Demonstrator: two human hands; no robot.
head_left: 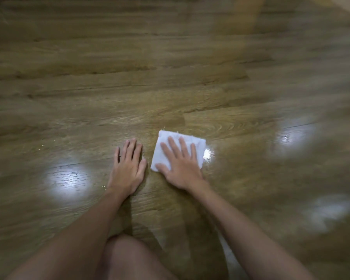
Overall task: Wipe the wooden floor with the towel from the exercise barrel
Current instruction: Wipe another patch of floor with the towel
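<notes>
A folded white towel (162,148) lies flat on the wooden floor (170,87), just right of centre. My right hand (180,164) presses down on it, palm flat and fingers spread across the cloth. To the towel's left, my left hand (128,165) rests flat on the bare boards, fingers apart, holding nothing. The two hands lie a short gap apart. The exercise barrel is not in view.
Bright light reflections shine on the glossy boards at the left (69,179) and right (295,136). Small pale specks dot the floor at the left (42,146). My bare knee (127,257) is at the bottom centre. The picture's edges are blurred.
</notes>
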